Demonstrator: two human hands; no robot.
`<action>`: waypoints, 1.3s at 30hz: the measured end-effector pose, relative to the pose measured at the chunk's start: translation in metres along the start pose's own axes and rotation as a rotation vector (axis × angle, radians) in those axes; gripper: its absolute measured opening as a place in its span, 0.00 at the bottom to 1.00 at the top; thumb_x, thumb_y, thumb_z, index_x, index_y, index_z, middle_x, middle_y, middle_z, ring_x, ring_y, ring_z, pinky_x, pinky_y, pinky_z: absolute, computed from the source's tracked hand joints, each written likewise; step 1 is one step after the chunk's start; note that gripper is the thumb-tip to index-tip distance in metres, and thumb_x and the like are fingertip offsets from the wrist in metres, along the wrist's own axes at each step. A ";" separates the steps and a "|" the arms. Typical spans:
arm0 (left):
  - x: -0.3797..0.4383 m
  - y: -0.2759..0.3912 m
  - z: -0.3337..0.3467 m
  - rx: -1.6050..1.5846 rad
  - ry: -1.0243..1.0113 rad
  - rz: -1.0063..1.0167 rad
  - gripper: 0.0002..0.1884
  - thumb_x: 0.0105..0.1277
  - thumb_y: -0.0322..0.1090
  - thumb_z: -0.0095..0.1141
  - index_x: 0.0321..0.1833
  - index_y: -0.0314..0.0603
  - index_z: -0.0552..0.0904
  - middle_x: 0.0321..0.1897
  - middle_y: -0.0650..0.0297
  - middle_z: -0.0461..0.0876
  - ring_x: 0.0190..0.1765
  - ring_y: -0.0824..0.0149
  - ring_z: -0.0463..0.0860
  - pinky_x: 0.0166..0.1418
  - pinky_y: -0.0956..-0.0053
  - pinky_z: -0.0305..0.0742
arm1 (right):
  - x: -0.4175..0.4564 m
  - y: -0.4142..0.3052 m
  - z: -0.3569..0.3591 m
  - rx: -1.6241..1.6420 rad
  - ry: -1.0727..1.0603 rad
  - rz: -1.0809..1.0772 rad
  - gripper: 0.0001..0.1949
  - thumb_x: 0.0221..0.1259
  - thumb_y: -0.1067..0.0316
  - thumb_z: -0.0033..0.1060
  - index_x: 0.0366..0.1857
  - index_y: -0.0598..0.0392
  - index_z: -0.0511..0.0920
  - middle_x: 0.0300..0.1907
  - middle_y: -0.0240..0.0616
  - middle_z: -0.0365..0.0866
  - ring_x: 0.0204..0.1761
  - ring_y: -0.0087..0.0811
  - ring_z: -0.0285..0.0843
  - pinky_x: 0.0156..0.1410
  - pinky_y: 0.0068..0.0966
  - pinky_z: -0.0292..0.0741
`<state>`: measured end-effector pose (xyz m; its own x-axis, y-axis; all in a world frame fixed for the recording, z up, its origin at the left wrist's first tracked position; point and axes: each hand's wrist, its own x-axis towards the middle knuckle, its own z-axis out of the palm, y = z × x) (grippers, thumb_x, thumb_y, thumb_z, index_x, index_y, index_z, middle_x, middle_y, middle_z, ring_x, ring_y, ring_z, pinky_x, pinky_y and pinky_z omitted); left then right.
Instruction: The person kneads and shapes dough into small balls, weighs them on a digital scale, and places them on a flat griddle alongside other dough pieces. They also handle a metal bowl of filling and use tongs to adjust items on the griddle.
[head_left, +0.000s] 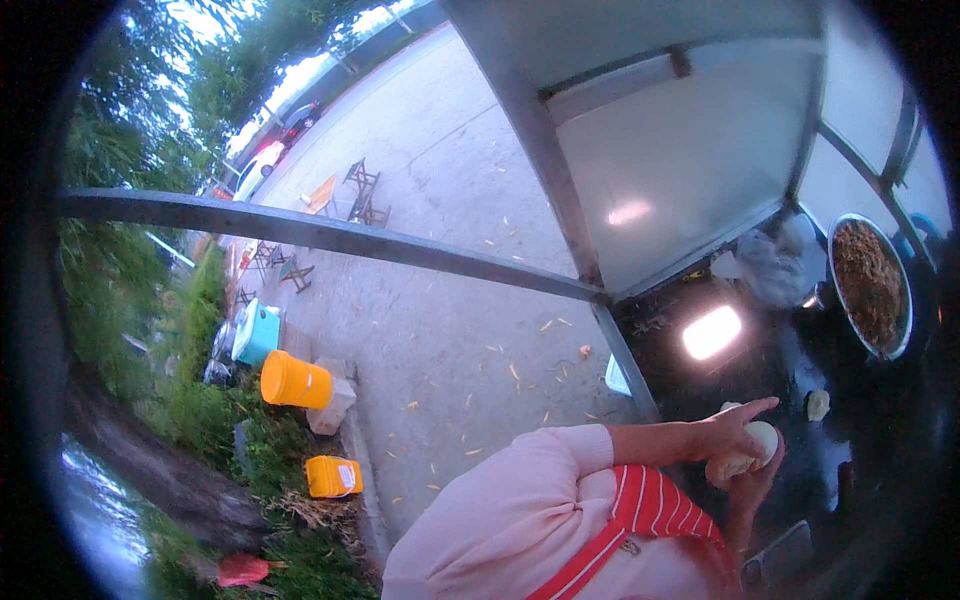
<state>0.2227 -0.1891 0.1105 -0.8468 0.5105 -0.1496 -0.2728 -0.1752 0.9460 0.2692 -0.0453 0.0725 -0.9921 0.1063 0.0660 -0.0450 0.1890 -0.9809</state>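
A pale lump of dough (762, 441) is held between my two hands above the dark, glossy counter. My left hand (726, 436) lies over it with the index finger stretched out. From beneath and the far side, my right hand (766, 466) cups the same lump, and part of that hand is hidden. A smaller dough piece (818, 405) rests on the counter (802, 442) just beyond my hands. Farther along stands a large round metal basin (910, 300) filled with a brown, chopped food mixture (868, 285).
Near the basin sits a clear plastic bag (772, 266). A metal frame bar (375, 244) and panels (675, 165) enclose the stall. Outside are yellow buckets (296, 379), a turquoise box (256, 332), folding stools (296, 275), a small table (321, 196) and parked cars (259, 169).
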 end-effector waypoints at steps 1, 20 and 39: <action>0.001 0.005 -0.003 0.012 0.031 0.054 0.56 0.50 0.29 0.71 0.80 0.49 0.48 0.53 0.57 0.77 0.51 0.64 0.80 0.54 0.67 0.78 | 0.005 0.009 0.000 0.134 -0.011 0.077 0.27 0.61 0.56 0.61 0.60 0.60 0.70 0.59 0.45 0.73 0.59 0.38 0.74 0.63 0.36 0.72; -0.003 0.012 -0.047 -0.539 -0.048 -0.111 0.35 0.66 0.53 0.58 0.70 0.43 0.63 0.59 0.53 0.73 0.56 0.58 0.79 0.59 0.63 0.79 | 0.038 -0.059 -0.019 0.380 -0.279 0.082 0.47 0.48 0.67 0.77 0.74 0.53 0.56 0.69 0.40 0.64 0.67 0.34 0.65 0.72 0.33 0.65; -0.001 -0.029 0.054 1.539 -0.346 0.117 0.42 0.50 0.43 0.70 0.67 0.37 0.66 0.54 0.49 0.78 0.56 0.49 0.78 0.63 0.47 0.65 | -0.050 -0.026 -0.052 -0.850 -0.094 0.007 0.17 0.47 0.66 0.66 0.44 0.52 0.78 0.41 0.40 0.79 0.45 0.44 0.80 0.45 0.40 0.79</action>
<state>0.2563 -0.1389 0.0988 -0.6297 0.7529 -0.1914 0.6712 0.6513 0.3539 0.3265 -0.0044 0.1043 -0.9993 0.0353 0.0083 0.0262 0.8606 -0.5086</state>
